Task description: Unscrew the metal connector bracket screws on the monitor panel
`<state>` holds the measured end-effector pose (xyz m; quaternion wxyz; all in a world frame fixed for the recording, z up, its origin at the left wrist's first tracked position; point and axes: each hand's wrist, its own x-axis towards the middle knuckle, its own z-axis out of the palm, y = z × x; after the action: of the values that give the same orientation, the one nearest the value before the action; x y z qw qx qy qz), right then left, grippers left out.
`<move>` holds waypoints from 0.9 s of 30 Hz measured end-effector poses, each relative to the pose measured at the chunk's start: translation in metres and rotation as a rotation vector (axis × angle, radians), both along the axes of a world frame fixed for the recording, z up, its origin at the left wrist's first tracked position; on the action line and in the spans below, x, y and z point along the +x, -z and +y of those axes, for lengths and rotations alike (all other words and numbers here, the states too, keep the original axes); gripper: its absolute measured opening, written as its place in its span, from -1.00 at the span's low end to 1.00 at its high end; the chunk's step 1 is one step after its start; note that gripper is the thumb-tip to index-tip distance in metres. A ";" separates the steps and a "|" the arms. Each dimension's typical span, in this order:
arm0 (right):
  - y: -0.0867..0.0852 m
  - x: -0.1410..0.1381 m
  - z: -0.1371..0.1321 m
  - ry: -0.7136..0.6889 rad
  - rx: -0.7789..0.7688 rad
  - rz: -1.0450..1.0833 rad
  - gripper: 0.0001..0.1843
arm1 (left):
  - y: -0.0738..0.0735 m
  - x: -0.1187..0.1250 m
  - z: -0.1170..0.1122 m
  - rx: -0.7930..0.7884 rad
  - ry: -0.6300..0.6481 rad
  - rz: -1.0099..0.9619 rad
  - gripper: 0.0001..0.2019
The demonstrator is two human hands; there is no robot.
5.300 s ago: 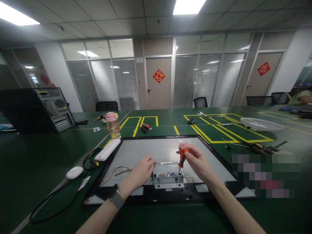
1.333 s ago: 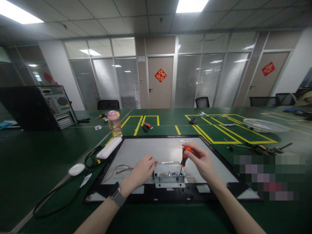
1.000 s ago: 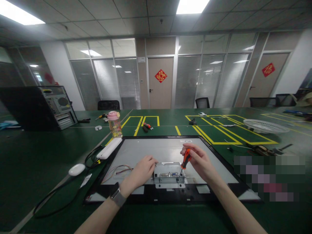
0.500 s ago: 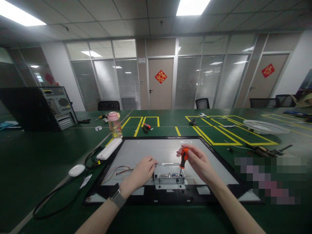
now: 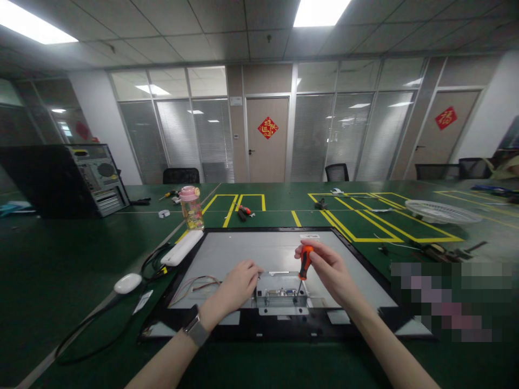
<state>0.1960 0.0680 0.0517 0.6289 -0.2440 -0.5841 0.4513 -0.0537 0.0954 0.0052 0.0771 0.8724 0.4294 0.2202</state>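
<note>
A monitor panel (image 5: 243, 251) with a black frame lies face down on the green table. A small metal box with connector ports (image 5: 279, 294) sits on its near edge. My right hand (image 5: 328, 270) is closed round an orange-handled screwdriver (image 5: 304, 262), held nearly upright with its tip on the box's right side. My left hand (image 5: 237, 283) rests against the box's left side, fingers curled on its edge; a watch is on that wrist. Thin coloured wires (image 5: 194, 283) run left from the box.
A white power strip (image 5: 181, 248) and black cables (image 5: 154, 259) lie left of the panel, with a white mouse-like object (image 5: 126, 282) nearer. A pink-capped bottle (image 5: 191, 207), a computer case (image 5: 60, 181), a white fan grille (image 5: 441, 210) and small tools stand farther back.
My right hand has turned the screwdriver, tilting it from a lean to nearly upright, with its tip staying on the box. My left hand has kept its place.
</note>
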 end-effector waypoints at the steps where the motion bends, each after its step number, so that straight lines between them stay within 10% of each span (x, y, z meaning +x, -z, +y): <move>1: 0.000 0.000 0.000 0.010 0.005 -0.004 -0.74 | 0.000 0.000 0.000 -0.003 0.000 0.001 -0.73; 27: 0.004 0.004 0.002 -0.069 -0.015 -0.018 -0.74 | 0.000 -0.001 0.000 0.001 -0.001 0.001 -0.72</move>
<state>0.1996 0.0697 0.0477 0.6058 -0.2323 -0.5945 0.4750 -0.0543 0.0951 0.0056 0.0763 0.8723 0.4300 0.2198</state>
